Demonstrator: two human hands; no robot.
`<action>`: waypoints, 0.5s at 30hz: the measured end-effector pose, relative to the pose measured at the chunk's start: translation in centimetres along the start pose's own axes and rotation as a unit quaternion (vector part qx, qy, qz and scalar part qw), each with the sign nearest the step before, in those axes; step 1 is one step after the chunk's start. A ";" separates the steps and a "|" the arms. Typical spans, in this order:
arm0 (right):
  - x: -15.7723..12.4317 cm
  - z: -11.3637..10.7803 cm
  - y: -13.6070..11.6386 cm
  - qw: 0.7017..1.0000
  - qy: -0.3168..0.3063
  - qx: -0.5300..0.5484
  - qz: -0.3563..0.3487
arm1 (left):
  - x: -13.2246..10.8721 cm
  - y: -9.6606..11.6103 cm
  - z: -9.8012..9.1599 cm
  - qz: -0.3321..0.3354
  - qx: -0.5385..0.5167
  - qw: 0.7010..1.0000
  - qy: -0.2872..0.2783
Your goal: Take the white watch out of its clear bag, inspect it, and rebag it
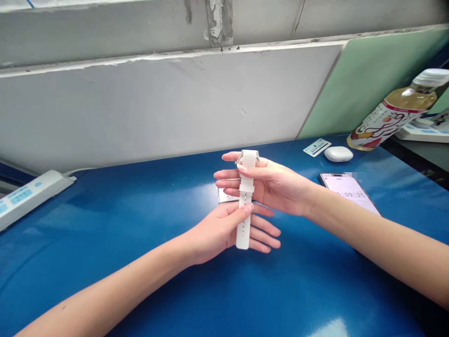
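A white wristwatch [247, 177] is held upright above the blue table, its strap hanging toward me. My right hand [273, 185] grips the upper part, thumb across the strap near the watch case, with the other fingers stretched out behind it. Lower down, my left hand [238, 224] pinches the holed end of the strap under its thumb, fingers extended behind. The strap runs through a keeper loop and a buckle shows between the two hands. The watch's face is turned away and hidden. Behind the hands a small white object [226, 195] is partly covered.
On the blue table [157, 187], a phone [351, 192] showing a timer lies at right. Beyond it are a white earbud case [338, 154], a card [317, 147] and a drink bottle [393, 114]. A power strip [35, 194] sits at left; a wall [157, 107] borders the back.
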State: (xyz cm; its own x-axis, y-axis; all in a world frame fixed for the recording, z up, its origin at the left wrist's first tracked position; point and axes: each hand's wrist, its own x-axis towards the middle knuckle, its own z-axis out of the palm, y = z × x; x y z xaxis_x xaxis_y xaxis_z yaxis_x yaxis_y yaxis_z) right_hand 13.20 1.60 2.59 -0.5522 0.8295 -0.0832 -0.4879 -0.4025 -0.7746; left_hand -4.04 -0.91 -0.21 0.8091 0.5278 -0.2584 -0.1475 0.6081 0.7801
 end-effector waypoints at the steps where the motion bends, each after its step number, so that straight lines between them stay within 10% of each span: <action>1: 0.0 -0.1 -0.1 1.000 -0.003 0.002 -0.008 | 0.0 0.1 0.0 0.002 -0.002 1.000 -0.001; 8: -0.1 -0.1 -2.5 0.989 0.110 0.050 -0.087 | -0.9 0.3 0.8 0.008 0.087 0.990 -0.114; 15: -0.2 0.5 -2.2 0.989 0.103 0.046 -0.094 | -0.7 0.8 1.4 0.192 0.173 0.953 0.162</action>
State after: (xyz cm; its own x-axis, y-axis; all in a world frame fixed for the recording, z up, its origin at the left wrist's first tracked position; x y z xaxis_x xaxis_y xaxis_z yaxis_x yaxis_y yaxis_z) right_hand 14.08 2.19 4.64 -0.3009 0.9505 -0.0774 -0.6331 -0.2598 -0.7291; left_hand -3.96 -1.63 1.42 0.5077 0.8608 -0.0356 -0.1555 0.1322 0.9790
